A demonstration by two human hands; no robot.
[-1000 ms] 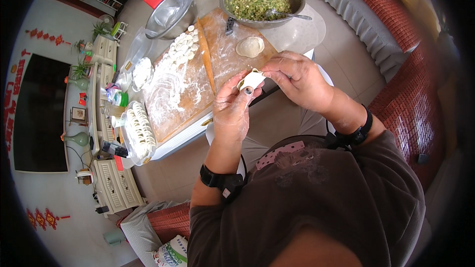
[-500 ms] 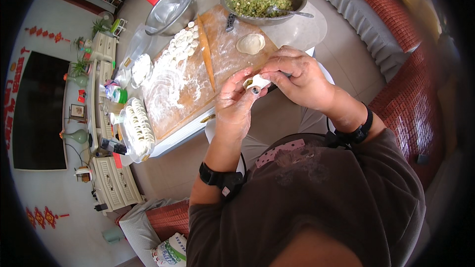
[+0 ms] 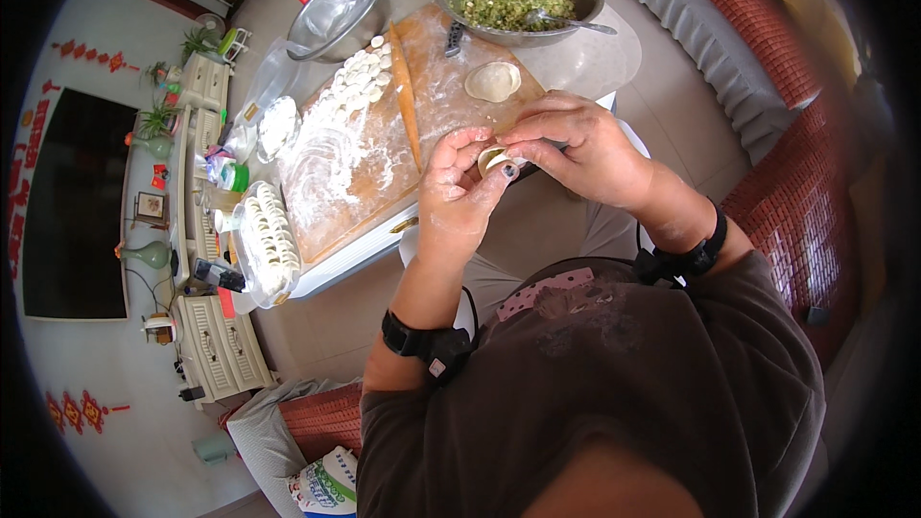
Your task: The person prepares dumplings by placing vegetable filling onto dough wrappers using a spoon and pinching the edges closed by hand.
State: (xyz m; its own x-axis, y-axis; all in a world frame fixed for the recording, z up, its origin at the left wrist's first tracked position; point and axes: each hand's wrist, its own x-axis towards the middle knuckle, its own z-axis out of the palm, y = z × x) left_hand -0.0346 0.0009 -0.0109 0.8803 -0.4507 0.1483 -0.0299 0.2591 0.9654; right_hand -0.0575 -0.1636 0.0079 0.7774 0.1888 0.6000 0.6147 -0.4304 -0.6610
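Note:
Between my two hands is a dumpling [image 3: 493, 157], its pale wrapper folded over and mostly covered by my fingers. My left hand [image 3: 459, 182] cups it from the left, thumb along its near side. From the right, my right hand [image 3: 571, 149] pinches the wrapper's edge between thumb and fingers. Just beyond my hands, a rolled-out wrapper [image 3: 493, 82] lies flat on the floured wooden board [image 3: 360, 201]. A rolling pin [image 3: 403, 101] rests lengthwise on the board, beside a heap of small dough pieces [image 3: 360, 79].
A steel bowl of green filling [image 3: 513, 0] with a spoon [image 3: 580, 26] stands at the back. Left of it is another metal bowl [image 3: 338, 24] with plastic film inside. A clear tray of finished dumplings [image 3: 267, 245] sits at the board's left, near a plate of flour [image 3: 278, 127].
The dumpling's wrapper has turned and closed further; the green filling seen before is now hidden. Both hands keep hold of it, with the fingers shifted slightly.

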